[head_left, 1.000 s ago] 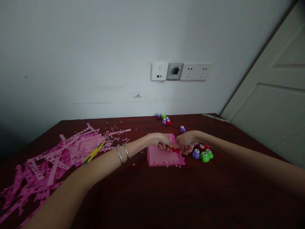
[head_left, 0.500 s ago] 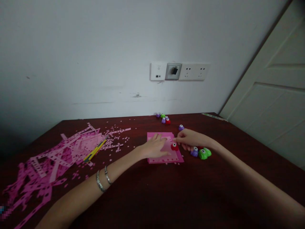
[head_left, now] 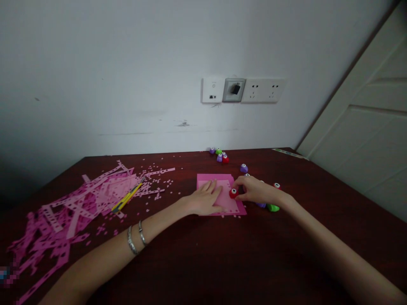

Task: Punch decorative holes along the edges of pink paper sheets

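My left hand (head_left: 205,200) lies flat on a stack of pink paper sheets (head_left: 225,186), fingers spread over the lighter top sheet. At the stack's right edge sits a small red craft paper punch (head_left: 233,193) with a white, eye-like button. The thumb and fingers of my right hand (head_left: 252,189) close around this punch from the right. Beyond that hand stands a purple punch (head_left: 243,168). Other punches, among them a green one (head_left: 273,207), are partly hidden behind my right hand and wrist.
A heap of punched pink paper strips (head_left: 79,199) covers the table's left side, with tiny cut-outs scattered around. On the heap lies a yellow utility knife (head_left: 127,197). Several punches (head_left: 219,157) stand near the wall. A flat strip (head_left: 291,153) lies at the far right edge.
My right hand has moved down and in, and its fingers now close around the red punch. My left hand stays pressed on the paper. The view has shifted slightly.
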### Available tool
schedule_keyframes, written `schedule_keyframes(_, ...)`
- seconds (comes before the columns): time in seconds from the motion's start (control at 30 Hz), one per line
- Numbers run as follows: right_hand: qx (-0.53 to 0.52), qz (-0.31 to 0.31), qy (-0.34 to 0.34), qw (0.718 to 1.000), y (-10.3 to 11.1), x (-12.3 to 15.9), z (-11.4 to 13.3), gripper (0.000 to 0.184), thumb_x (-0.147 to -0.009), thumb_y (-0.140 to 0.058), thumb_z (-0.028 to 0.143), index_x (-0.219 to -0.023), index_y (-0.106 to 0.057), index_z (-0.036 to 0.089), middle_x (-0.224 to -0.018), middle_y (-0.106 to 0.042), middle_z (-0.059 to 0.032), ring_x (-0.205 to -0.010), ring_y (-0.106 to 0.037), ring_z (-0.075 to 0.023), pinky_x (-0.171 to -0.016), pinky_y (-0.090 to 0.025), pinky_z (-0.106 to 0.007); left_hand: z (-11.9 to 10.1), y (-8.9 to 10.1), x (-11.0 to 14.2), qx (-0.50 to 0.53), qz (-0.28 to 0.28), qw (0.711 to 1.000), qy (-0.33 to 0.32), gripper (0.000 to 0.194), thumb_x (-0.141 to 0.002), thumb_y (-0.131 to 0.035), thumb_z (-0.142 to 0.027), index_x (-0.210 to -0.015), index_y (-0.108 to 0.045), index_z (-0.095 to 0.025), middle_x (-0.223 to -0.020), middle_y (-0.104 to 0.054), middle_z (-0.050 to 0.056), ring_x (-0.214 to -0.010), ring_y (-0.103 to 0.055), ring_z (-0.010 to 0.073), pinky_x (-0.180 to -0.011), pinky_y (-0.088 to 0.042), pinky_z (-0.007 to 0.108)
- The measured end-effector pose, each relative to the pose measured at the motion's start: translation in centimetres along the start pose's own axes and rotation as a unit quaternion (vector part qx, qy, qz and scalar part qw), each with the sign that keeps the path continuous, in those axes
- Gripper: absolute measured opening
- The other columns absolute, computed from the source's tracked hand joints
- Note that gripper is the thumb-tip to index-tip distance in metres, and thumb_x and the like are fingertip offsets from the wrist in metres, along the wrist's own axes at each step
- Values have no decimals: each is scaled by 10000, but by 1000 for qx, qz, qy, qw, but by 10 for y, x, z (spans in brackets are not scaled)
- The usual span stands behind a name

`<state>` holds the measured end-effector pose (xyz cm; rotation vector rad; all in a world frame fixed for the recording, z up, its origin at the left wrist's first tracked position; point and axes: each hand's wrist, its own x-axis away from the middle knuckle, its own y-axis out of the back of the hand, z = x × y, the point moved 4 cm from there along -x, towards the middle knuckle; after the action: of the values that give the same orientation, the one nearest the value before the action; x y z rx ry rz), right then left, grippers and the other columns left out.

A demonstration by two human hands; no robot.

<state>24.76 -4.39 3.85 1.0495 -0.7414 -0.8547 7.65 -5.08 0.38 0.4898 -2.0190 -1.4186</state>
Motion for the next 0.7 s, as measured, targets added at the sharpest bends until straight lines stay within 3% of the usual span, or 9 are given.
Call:
schedule_keyframes(0.23, -2, 25, -9, 1000, 0, 1, -1, 221, -710, -613, 308, -878, -631, 166, -755, -609, -36, -665, -525, -153, -588, -383, -253, -1, 0, 0, -12, 3, 1000, 2, 899, -802, -198, -703, -1427, -22, -80, -1479, 61, 157, -1350, 59, 322, -1079, -109, 445)
schedule_keyframes(0.7, 8, 14, 5, 1000, 1, 0, 0, 204, -728, -597, 295, -885, -643, 174, -786, -602, -45, -684, -525, -156, -607, -386, -260, -1, 1, 1, 4, 15, 1000, 1, 935, -778, -179, -738, -1426, 8, -90, -1473, 88, 162, -1343, 99, 318, -1080, -99, 467)
